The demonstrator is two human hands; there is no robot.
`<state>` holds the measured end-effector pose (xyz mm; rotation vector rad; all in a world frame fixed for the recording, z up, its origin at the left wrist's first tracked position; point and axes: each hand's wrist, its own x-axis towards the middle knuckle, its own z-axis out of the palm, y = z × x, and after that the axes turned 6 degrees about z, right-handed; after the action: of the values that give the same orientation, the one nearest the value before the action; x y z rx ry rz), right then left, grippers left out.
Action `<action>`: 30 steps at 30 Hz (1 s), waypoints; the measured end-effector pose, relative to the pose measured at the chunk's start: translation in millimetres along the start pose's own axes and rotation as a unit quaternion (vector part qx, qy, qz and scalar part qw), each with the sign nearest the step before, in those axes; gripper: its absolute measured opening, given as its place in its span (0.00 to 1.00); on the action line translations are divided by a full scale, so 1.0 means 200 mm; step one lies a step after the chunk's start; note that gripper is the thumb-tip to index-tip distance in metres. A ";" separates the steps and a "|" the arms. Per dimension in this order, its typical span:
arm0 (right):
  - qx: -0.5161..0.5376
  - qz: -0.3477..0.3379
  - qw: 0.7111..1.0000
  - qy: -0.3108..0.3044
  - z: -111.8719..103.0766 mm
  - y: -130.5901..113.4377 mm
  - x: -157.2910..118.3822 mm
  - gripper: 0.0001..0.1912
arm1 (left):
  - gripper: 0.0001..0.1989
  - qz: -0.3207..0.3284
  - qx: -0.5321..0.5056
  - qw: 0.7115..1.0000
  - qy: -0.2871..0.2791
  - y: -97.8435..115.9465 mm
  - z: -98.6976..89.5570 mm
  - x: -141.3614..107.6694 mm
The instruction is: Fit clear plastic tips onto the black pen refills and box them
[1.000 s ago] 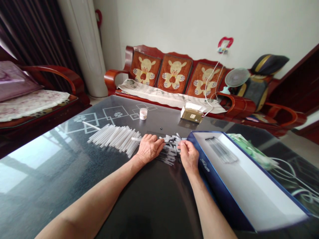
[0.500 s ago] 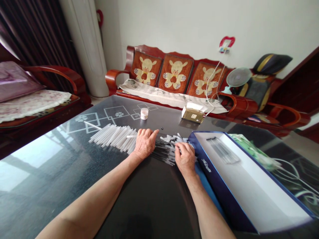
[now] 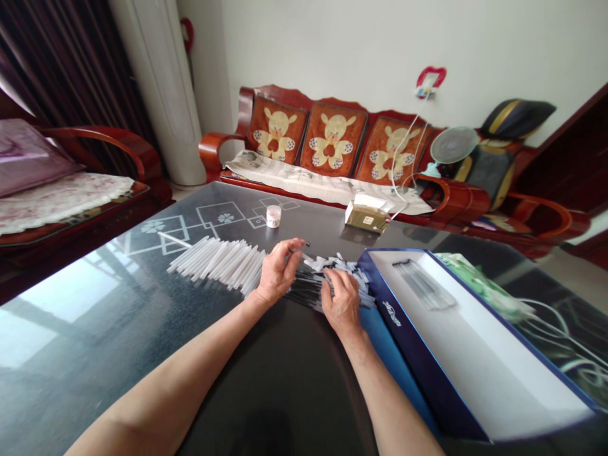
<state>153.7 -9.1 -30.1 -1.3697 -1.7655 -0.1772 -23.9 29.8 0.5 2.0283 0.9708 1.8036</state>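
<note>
My left hand (image 3: 279, 271) is beside the right end of a row of white plastic tubes (image 3: 216, 261). Its fingers stretch right, thumb apart, with the fingertips at a small black piece (image 3: 308, 244) on the dark table; whether they touch it I cannot tell. My right hand (image 3: 341, 299) is curled low over a pile of thin black rods (image 3: 306, 288), its fingertips bent down among them. What those fingers hold is hidden. Short whitish pieces (image 3: 365, 288) lie just behind and right of that hand.
An open blue box (image 3: 475, 354) stands at right, with a bundle of clear, dark-tipped sticks (image 3: 422, 285) inside. Farther back are a small round jar (image 3: 273, 216) and a tissue box (image 3: 367, 216). A green packet (image 3: 479, 282) and white cables (image 3: 565, 329) lie beyond the blue box.
My left hand has turned and extended its fingers toward the small black piece; the white tube seen by it earlier no longer shows there. My right hand has shifted slightly left.
</note>
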 end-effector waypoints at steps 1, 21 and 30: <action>0.008 0.016 1.000 0.017 0.00 0.01 0.00 0.15 | 0.08 -0.050 -0.063 0.996 0.024 0.00 0.01 0.01; 0.177 0.225 0.954 0.092 0.03 0.03 -0.03 0.17 | 0.13 0.134 0.173 0.895 -0.389 0.28 0.02 -0.04; 0.145 0.207 0.960 0.117 0.01 0.10 0.00 0.17 | 0.13 0.093 0.218 0.733 -0.637 0.46 0.09 -0.10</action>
<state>168.7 0.1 -39.1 -1.4026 -1.2230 0.1388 21.6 -46.1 36.2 2.8611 0.6894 -0.1492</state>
